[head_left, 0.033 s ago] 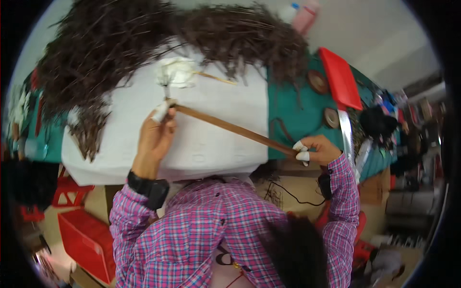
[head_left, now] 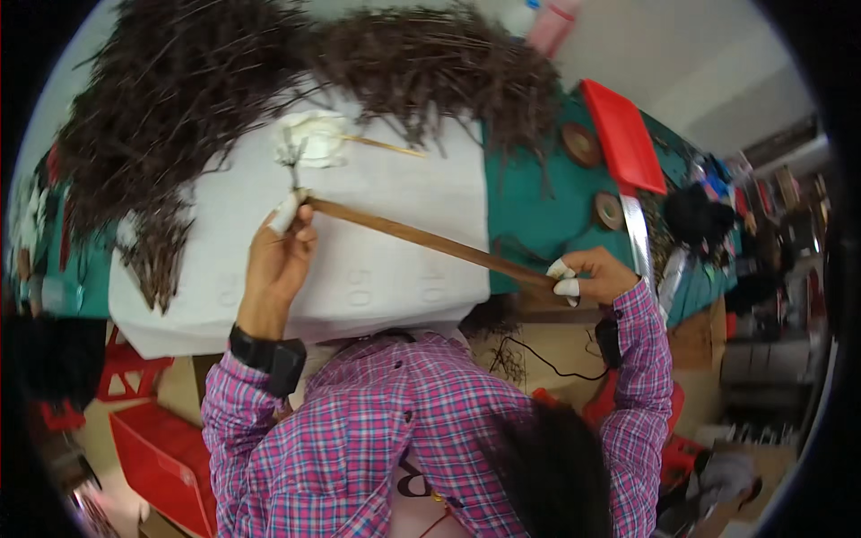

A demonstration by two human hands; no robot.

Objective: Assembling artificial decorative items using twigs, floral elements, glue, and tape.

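Observation:
My left hand [head_left: 278, 269] is closed on the stem of a thin dark twig [head_left: 293, 166], its forked tip pointing away from me. From that stem a strip of brown tape [head_left: 421, 238] runs taut, slanting down to the right. Its other end is pinched between the thumb and finger of my right hand [head_left: 603, 274], over the table's front edge. White wrapping covers fingertips on both hands. Beyond the twig lies a crumpled white wad [head_left: 325, 134], with a thin yellowish stick [head_left: 386, 145] beside it. A small bunch of twigs [head_left: 160, 264] rests left of my left hand.
Two large heaps of dark twigs, a left one [head_left: 179, 90] and a right one [head_left: 439, 63], fill the far side of the white cloth [head_left: 404, 188]. On the green surface [head_left: 520, 211] are two tape rolls [head_left: 608, 212] and a red tray [head_left: 623, 134]. A red crate [head_left: 166, 466] stands lower left.
The view has shifted slightly, so the table things sit a little further left. My left hand with the twig appears slightly further left; both hands keep their hold, the tape still taut.

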